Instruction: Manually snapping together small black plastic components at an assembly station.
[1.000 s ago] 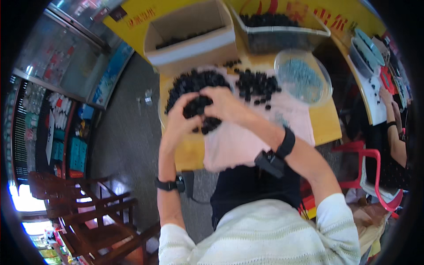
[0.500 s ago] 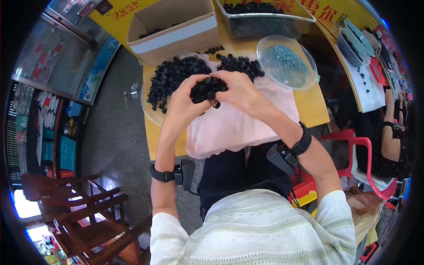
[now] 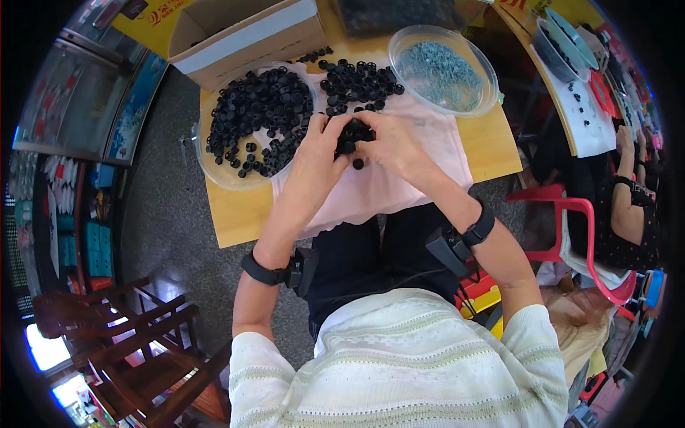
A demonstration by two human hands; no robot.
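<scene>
My left hand [image 3: 315, 158] and my right hand [image 3: 394, 147] curl toward each other over a pink cloth [image 3: 421, 175], fingers closed around a clump of small round black plastic parts [image 3: 350, 137]. One loose black part [image 3: 358, 164] shows just below the fingers. Left of my hands, a shallow clear round tray [image 3: 214, 170] holds many similar black parts [image 3: 264, 107]. Beyond my fingers lies a second heap of black parts [image 3: 360, 80] on the cloth. Far right of it, a clear round tub [image 3: 492, 80] contains thin grey-blue pieces [image 3: 439, 71].
A cardboard box [image 3: 250, 43] stands at the table's far left, and a clear bin of dark parts [image 3: 396, 16] at the back. A wooden table [image 3: 492, 146] carries everything. To the right are a red plastic chair [image 3: 589, 235] and another person's arm [image 3: 628, 207]; wooden chairs [image 3: 143, 342] stand left.
My hands have drawn closer together and moved from the tray's edge to over the cloth. The clump between them looks smaller. The whole view has shifted, showing more of the tray.
</scene>
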